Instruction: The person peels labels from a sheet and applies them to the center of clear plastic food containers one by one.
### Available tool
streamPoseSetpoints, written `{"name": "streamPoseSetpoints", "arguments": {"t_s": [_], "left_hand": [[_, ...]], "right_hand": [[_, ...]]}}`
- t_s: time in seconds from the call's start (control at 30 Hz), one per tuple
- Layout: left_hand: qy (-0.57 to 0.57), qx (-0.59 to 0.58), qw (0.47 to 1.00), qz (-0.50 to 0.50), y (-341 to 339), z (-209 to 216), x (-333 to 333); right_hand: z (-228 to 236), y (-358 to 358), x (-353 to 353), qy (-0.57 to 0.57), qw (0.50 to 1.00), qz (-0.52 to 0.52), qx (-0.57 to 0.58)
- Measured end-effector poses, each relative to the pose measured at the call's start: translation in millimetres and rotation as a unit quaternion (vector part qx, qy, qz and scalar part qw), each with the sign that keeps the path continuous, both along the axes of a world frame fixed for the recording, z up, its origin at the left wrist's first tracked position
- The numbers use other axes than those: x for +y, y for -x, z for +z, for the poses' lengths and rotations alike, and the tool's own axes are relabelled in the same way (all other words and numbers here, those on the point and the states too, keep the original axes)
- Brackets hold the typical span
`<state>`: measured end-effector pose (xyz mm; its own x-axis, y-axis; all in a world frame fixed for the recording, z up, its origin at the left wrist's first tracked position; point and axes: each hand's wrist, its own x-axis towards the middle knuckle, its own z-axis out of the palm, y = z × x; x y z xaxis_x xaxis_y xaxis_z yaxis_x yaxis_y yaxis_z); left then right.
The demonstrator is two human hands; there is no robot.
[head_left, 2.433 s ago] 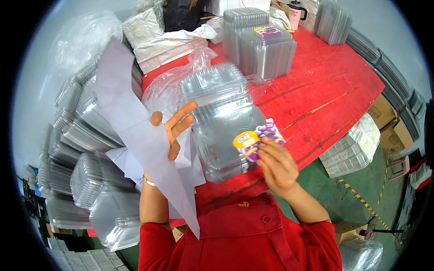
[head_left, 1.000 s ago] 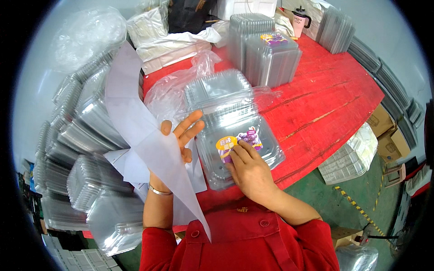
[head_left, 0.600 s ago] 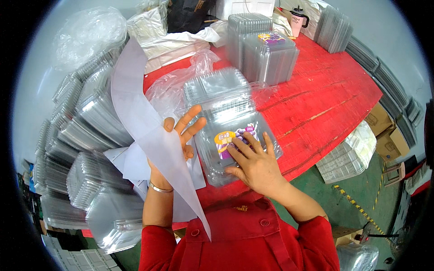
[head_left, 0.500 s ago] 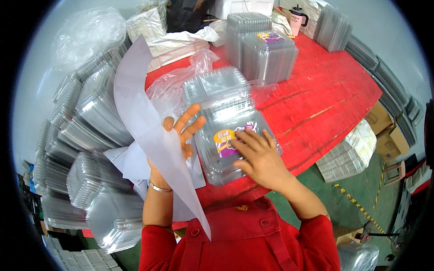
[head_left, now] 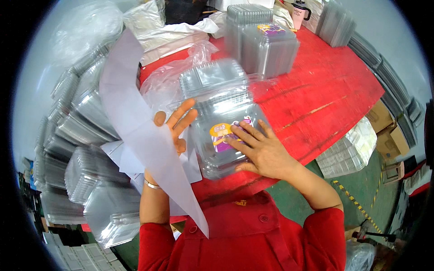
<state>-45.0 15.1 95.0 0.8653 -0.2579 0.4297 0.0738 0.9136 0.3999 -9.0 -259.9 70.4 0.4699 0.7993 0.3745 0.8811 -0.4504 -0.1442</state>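
A long white sheet [head_left: 131,106], curled and raised on the left, passes in front of my left hand [head_left: 181,124] and hides most of its palm. Some fingers stick out past the sheet's edge, and one fingertip bends over it, so the sheet is held there. My right hand [head_left: 266,156] lies with fingers spread on the lid of a clear plastic clamshell box [head_left: 228,165]. Under its fingertips is a purple and orange label [head_left: 220,135], partly covered. Behind that box, a raised clear plastic part [head_left: 212,77] stands up.
Nested clear boxes [head_left: 269,54], one with a label, stand at the back of the red table [head_left: 323,95]. A pink tumbler [head_left: 298,16] is beyond them. Stacks of clear containers [head_left: 97,108] crowd the left side. Crumpled plastic film [head_left: 165,86] lies near the box. Cardboard cartons [head_left: 384,124] sit at right.
My left hand and the white sheet have shifted slightly left. My right hand has slid a little, staying spread over the label. The whole view has moved slightly.
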Motion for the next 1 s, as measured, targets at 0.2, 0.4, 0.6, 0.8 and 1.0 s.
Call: {"name": "streamPoseSetpoints", "arguments": {"t_s": [0.2, 0.4, 0.6, 0.8, 1.0], "left_hand": [[-0.033, 0.015, 0.999, 0.028, 13, -5, 11], [-0.039, 0.027, 0.997, 0.058, 14, -5, 7], [-0.037, 0.031, 0.997, 0.065, 13, -6, 5], [-0.027, 0.035, 0.998, 0.04, 12, -4, 3], [-0.036, 0.043, 0.997, 0.052, 14, -3, 1]], "right_hand": [[-18, -20, -67, -0.056, 0.988, -0.128, 0.073], [-29, -9, -66, -0.11, 0.981, -0.135, 0.084], [-27, -1, -56, -0.194, 0.959, -0.147, 0.148], [-28, -7, -54, -0.281, 0.924, -0.136, 0.22], [-11, -9, -39, -0.399, 0.849, -0.152, 0.311]]}}
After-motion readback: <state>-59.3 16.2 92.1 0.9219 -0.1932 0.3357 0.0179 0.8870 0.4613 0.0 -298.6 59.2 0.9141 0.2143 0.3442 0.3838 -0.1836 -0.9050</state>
